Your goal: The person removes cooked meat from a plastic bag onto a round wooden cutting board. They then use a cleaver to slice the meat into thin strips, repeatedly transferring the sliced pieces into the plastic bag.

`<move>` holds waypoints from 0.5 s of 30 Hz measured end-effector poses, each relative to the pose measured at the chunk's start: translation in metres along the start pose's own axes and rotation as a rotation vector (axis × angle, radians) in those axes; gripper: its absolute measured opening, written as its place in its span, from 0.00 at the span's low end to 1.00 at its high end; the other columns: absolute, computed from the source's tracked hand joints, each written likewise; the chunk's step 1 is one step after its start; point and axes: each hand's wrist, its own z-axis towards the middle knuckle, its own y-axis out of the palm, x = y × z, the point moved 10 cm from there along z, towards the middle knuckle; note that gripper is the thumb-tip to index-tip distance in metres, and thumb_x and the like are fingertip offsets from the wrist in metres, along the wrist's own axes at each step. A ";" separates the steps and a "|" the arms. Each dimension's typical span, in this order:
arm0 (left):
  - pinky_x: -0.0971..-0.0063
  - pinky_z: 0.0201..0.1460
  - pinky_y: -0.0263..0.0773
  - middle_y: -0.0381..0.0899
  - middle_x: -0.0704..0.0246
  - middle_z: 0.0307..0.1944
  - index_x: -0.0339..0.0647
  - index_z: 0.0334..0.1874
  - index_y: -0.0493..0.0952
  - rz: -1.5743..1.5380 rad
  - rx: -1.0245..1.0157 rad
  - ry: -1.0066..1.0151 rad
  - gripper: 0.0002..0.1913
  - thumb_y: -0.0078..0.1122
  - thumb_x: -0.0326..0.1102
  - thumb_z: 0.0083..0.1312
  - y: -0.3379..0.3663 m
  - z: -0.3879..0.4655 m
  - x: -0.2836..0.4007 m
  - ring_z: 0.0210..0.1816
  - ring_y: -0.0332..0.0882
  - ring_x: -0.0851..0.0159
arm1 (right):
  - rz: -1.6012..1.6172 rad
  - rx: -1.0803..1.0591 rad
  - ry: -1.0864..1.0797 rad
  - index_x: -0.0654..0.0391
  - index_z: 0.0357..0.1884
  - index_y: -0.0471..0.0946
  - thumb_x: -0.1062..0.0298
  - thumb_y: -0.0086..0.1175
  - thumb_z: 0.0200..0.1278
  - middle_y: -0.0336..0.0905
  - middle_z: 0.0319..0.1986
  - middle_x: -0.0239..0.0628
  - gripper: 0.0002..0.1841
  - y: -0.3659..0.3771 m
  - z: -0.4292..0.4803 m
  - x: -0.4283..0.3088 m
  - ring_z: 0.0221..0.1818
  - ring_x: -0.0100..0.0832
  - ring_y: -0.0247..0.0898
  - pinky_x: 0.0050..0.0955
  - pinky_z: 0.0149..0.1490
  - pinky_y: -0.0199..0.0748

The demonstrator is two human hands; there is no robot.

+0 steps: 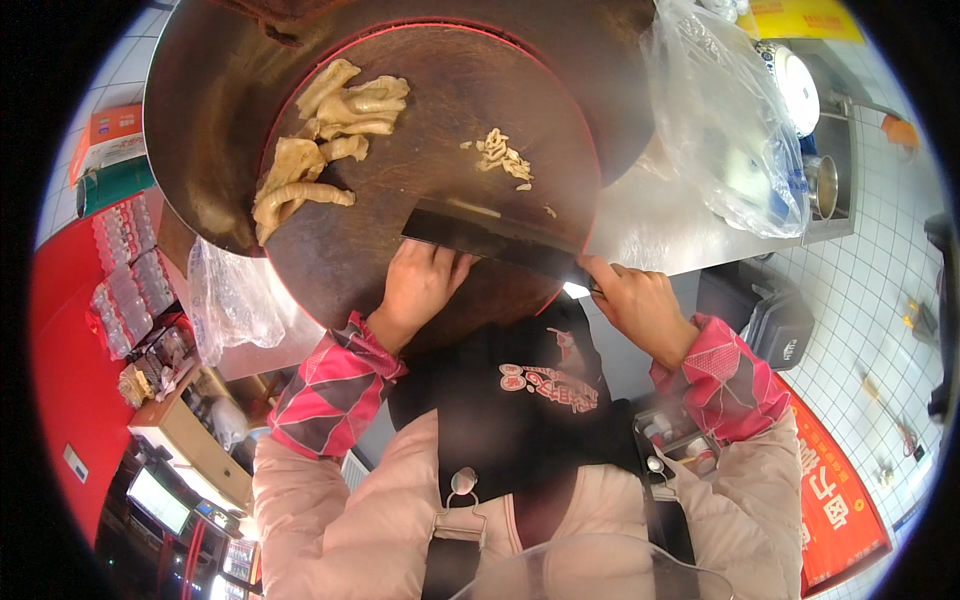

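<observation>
My right hand is closed on the handle of a broad-bladed cleaver, whose dark blade lies across the near half of a round wooden chopping block. My left hand is at the blade's left end, fingers bent against its near side; the fingertips are partly hidden. A thin pale strip shows just beyond the blade. Small sliced pieces of a pale, cooked-looking food lie in a little heap farther back. Larger tan, folded pieces of what looks like cooked offal lie along the block's left side.
A wide metal pan or basin surrounds the block's far and left sides. On the steel counter to the right are a clear plastic bag, a white bowl and a metal pot. Another plastic bag hangs at the left.
</observation>
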 end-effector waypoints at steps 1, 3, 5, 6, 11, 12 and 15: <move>0.64 0.43 0.74 0.77 0.58 0.36 0.36 0.37 0.80 -0.006 0.000 -0.004 0.13 0.69 0.36 0.55 0.001 0.000 -0.001 0.38 0.76 0.51 | 0.004 0.007 -0.005 0.52 0.52 0.67 0.62 0.56 0.61 0.77 0.22 0.38 0.19 0.000 0.000 -0.001 0.24 0.43 0.78 0.40 0.27 0.74; 0.63 0.43 0.74 0.77 0.58 0.35 0.36 0.37 0.80 -0.009 0.007 0.005 0.13 0.69 0.36 0.55 0.001 -0.001 -0.001 0.37 0.77 0.52 | -0.003 0.009 -0.012 0.52 0.52 0.68 0.64 0.56 0.60 0.77 0.23 0.38 0.18 0.001 0.001 -0.003 0.24 0.42 0.78 0.40 0.26 0.73; 0.63 0.42 0.75 0.77 0.58 0.35 0.36 0.37 0.80 0.003 -0.007 -0.003 0.13 0.69 0.37 0.54 0.004 -0.003 -0.003 0.37 0.77 0.52 | -0.027 -0.002 -0.011 0.52 0.51 0.68 0.65 0.55 0.60 0.77 0.23 0.38 0.17 0.003 0.003 -0.006 0.23 0.42 0.78 0.39 0.24 0.73; 0.63 0.42 0.75 0.77 0.58 0.35 0.36 0.37 0.81 0.017 -0.023 -0.011 0.13 0.69 0.37 0.54 0.005 -0.005 -0.004 0.36 0.77 0.52 | -0.043 -0.005 -0.014 0.53 0.51 0.68 0.66 0.54 0.61 0.78 0.22 0.38 0.16 0.004 0.005 -0.008 0.23 0.42 0.78 0.39 0.24 0.73; 0.62 0.41 0.75 0.78 0.57 0.35 0.37 0.39 0.80 0.025 -0.011 -0.016 0.14 0.70 0.37 0.54 0.010 -0.011 -0.006 0.36 0.77 0.51 | -0.029 0.069 -0.084 0.54 0.49 0.68 0.67 0.50 0.63 0.78 0.21 0.39 0.13 0.003 0.042 -0.032 0.23 0.43 0.80 0.38 0.23 0.74; 0.61 0.42 0.75 0.79 0.56 0.37 0.36 0.41 0.80 0.020 -0.033 -0.035 0.15 0.70 0.37 0.54 0.011 -0.013 -0.007 0.37 0.78 0.49 | -0.011 0.077 -0.096 0.53 0.50 0.68 0.67 0.52 0.61 0.78 0.22 0.40 0.14 0.006 0.053 -0.041 0.24 0.43 0.79 0.40 0.24 0.74; 0.60 0.44 0.75 0.78 0.55 0.40 0.35 0.42 0.80 -0.009 -0.039 -0.048 0.15 0.69 0.35 0.55 0.012 -0.011 -0.008 0.39 0.77 0.48 | 0.036 0.111 -0.121 0.53 0.50 0.68 0.68 0.55 0.59 0.79 0.25 0.41 0.16 0.011 0.084 -0.063 0.25 0.46 0.79 0.44 0.27 0.74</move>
